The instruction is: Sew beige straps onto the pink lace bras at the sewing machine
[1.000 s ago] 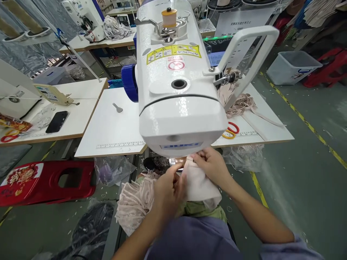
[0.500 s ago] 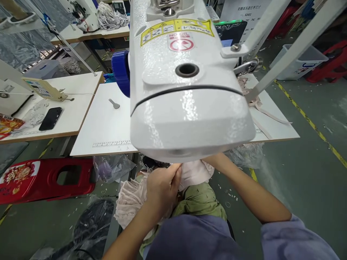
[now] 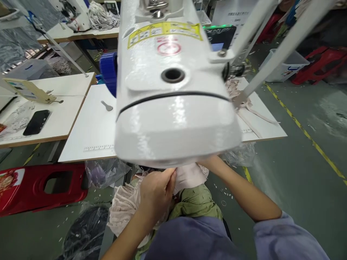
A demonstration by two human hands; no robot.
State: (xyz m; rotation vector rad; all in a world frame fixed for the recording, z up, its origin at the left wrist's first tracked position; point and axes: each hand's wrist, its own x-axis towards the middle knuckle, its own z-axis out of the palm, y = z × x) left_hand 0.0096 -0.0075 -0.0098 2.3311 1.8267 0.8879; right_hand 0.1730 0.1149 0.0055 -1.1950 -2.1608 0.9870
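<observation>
A white sewing machine head (image 3: 176, 130) fills the middle of the view and covers the spot where the hands work. Just below its front edge, my left hand (image 3: 157, 189) pinches the edge of a pale pink fabric piece (image 3: 189, 177) between thumb and fingers. My right hand (image 3: 210, 162) reaches under the machine at the fabric's far right side; its fingers are hidden behind the machine head. The fabric hangs over my lap, with lace at its right edge. A bunch of pale pink lacy pieces with straps (image 3: 126, 204) lies on my lap to the left.
The white machine table (image 3: 86, 126) carries a printed ruler and a small grey tool (image 3: 106, 105). Pink straps (image 3: 255, 108) lie on its right side. A black phone (image 3: 37, 122) rests on the neighbouring table. Red stool (image 3: 70, 200) at left; thread-stand poles (image 3: 284, 50) at right.
The whole view has shifted, so the machine and tables sit further left. My hands keep nearly the same pose at the fabric under the machine's front.
</observation>
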